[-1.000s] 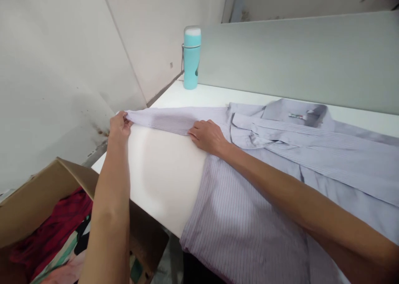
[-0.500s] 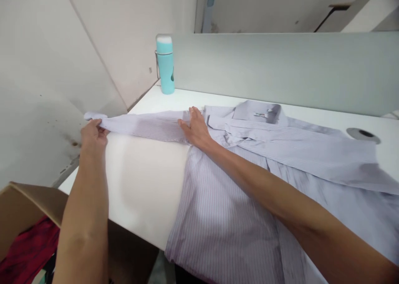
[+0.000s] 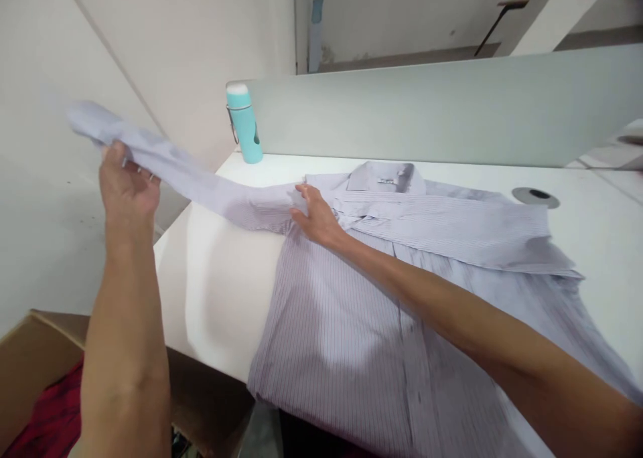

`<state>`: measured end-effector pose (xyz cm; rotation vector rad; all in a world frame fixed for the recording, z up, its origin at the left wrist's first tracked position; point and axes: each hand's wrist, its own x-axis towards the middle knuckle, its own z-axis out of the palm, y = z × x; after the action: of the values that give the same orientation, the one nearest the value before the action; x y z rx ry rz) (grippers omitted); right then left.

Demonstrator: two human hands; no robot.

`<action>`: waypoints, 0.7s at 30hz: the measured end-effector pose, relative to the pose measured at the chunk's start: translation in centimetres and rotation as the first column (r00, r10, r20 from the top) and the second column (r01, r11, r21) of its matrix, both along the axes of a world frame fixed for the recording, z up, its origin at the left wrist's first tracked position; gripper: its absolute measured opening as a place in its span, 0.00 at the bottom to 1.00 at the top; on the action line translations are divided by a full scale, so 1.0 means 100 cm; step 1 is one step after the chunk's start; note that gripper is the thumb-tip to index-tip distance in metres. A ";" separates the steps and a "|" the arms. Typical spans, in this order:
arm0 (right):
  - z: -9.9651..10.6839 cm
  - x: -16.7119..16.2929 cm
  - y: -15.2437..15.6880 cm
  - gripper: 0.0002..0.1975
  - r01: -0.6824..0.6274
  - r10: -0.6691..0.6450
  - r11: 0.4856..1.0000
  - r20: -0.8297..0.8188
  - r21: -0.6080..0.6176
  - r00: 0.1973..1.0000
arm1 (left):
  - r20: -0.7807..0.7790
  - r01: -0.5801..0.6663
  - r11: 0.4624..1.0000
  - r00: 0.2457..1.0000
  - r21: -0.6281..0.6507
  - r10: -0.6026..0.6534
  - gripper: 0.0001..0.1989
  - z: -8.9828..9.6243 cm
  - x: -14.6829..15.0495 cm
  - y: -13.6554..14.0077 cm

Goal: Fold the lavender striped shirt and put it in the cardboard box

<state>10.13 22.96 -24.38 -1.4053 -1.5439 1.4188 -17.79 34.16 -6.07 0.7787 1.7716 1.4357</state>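
A pale striped button-up shirt (image 3: 341,317) lies front up on the white table, its collar toward the back. One of its sleeves stretches out to the left and its cuff end is lifted in the air. My left hand (image 3: 130,180) is at that raised sleeve (image 3: 175,170), fingers curled against the cloth; the cuff is blurred. At the shirt's left shoulder, my right hand (image 3: 317,217) rests with fingers extended and thumb apart, touching the fabric. The other sleeve (image 3: 452,227) is folded across the chest.
A turquoise bottle (image 3: 244,126) stands at the table's back left corner, by a low partition (image 3: 402,113). A grey round cable cover (image 3: 535,197) is set in the table at right. Below left, a cardboard box (image 3: 43,341) holds red checked cloth (image 3: 50,411).
My left hand has risen and moved left, lifting the sleeve's cuff end off the table. My right hand stays at the shoulder. The camera view has shifted and tilted.
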 end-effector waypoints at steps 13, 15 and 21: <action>0.020 0.225 -0.112 0.29 0.207 -0.193 0.977 0.206 -0.049 0.959 | 0.137 0.324 0.939 0.931 0.113 -0.337 0.14 0.003 0.204 0.064; 0.024 0.258 -0.128 0.28 0.297 -0.267 0.952 0.276 -0.071 0.923 | 0.132 0.357 0.929 0.921 0.094 -0.367 0.13 -0.005 0.227 0.068; 0.026 0.344 -0.160 0.27 0.543 -0.516 0.839 0.354 0.028 0.780 | 0.072 0.436 0.898 0.895 0.056 -0.439 0.12 -0.040 0.299 0.066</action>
<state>44.57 7.00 -21.76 -2.0287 -1.1434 0.9174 12.11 40.79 -10.11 1.0461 1.3927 1.1792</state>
